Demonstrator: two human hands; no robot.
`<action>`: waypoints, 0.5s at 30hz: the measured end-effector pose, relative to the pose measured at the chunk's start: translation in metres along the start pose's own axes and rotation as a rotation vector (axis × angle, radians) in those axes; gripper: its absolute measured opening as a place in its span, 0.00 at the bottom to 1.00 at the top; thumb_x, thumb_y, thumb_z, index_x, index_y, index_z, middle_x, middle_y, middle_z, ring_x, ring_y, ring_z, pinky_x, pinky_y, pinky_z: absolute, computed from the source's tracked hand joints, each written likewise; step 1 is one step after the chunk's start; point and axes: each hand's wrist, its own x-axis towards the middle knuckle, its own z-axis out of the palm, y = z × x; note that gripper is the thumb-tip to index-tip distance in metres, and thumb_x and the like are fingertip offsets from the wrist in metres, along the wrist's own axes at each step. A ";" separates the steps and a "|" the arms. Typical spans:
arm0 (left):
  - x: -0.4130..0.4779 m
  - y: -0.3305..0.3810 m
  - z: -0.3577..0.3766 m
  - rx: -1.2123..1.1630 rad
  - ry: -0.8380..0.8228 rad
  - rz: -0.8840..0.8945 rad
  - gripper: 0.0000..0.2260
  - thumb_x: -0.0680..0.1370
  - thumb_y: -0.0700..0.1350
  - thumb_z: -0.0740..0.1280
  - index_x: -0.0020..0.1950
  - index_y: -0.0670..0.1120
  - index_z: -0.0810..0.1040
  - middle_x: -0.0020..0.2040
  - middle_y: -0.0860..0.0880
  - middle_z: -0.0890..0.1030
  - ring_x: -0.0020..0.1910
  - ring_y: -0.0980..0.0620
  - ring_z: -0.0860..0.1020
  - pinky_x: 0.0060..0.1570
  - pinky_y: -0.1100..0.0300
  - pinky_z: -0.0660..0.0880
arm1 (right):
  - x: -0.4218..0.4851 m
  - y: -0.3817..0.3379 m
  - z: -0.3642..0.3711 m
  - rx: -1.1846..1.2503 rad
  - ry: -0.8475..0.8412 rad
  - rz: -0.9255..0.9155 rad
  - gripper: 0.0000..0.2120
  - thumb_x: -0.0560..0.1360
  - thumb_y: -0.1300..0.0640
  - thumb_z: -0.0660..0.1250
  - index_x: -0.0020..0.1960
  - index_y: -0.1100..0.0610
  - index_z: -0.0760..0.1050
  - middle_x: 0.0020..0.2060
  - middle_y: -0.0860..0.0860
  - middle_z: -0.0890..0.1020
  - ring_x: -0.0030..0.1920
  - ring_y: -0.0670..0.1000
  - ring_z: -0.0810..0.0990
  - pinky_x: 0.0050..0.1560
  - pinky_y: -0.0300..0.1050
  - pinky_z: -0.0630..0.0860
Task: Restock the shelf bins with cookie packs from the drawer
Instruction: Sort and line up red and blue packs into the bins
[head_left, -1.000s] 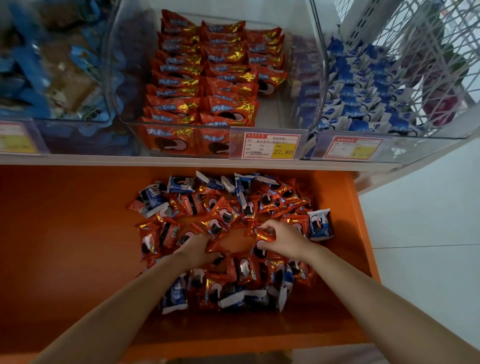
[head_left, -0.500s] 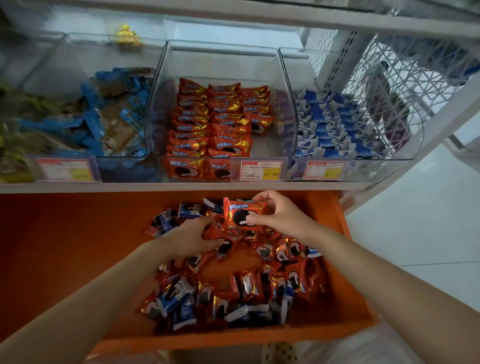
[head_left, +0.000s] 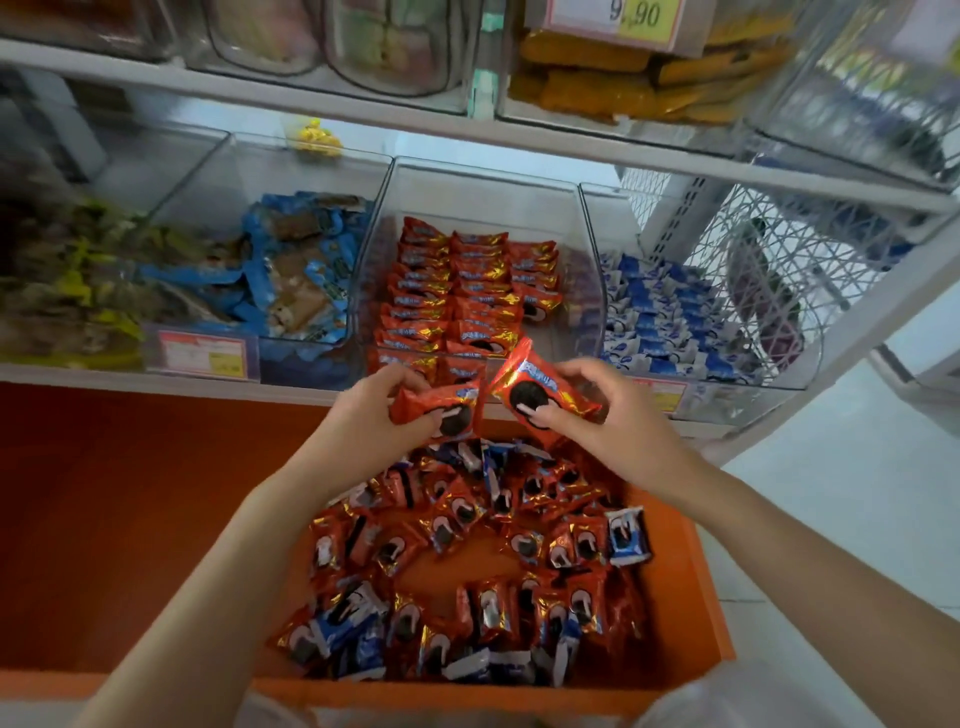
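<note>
Both hands have risen from the drawer (head_left: 693, 592) to mid-frame before the red bin (head_left: 483, 205), left hand (head_left: 363, 415) clamped on the left pack (head_left: 441, 408), right hand (head_left: 618, 421) on the right pack (head_left: 540, 395), whose slick foil, held only by fingertips, could slip and drop back.

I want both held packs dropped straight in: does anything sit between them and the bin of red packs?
Only the low clear front wall of the middle bin. The left hand and right hand hold the red packs just before it; the opening above looks free.
</note>
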 end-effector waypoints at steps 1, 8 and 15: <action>-0.002 0.003 -0.002 -0.033 0.048 0.007 0.07 0.75 0.48 0.70 0.48 0.55 0.72 0.42 0.54 0.77 0.34 0.59 0.75 0.28 0.71 0.66 | 0.004 -0.004 -0.001 -0.026 0.055 -0.030 0.17 0.73 0.47 0.71 0.59 0.47 0.72 0.53 0.44 0.78 0.51 0.38 0.76 0.47 0.27 0.71; -0.003 0.018 -0.010 -0.193 0.314 0.053 0.09 0.76 0.45 0.70 0.53 0.51 0.73 0.43 0.58 0.76 0.37 0.64 0.75 0.32 0.78 0.68 | 0.054 -0.021 -0.007 -0.412 0.361 -0.125 0.19 0.75 0.50 0.68 0.63 0.57 0.73 0.53 0.50 0.77 0.48 0.47 0.74 0.47 0.40 0.70; 0.003 0.029 -0.010 -0.354 0.437 0.086 0.08 0.76 0.45 0.69 0.51 0.53 0.72 0.44 0.57 0.79 0.40 0.60 0.79 0.36 0.74 0.72 | 0.117 -0.014 -0.011 -0.809 0.265 -0.070 0.19 0.75 0.55 0.66 0.64 0.60 0.71 0.56 0.58 0.79 0.56 0.60 0.77 0.53 0.52 0.76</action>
